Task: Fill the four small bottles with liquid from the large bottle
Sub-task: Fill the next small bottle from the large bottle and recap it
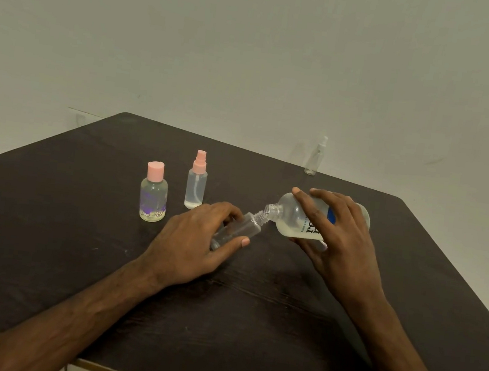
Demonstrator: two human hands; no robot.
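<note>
At the middle of the dark brown table (74, 257), fingers (226, 210) of the left hand (196, 241) are curling round a small clear uncapped plastic bottle (247, 227) tilted toward two o'clock, as the right hand (341, 237) is gripping the large clear labelled bottle (291, 219), which wants tipping slowly, mouths touching.

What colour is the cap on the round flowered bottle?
Pale pink flip cap on the round clear flowered bottle; head view.
</note>
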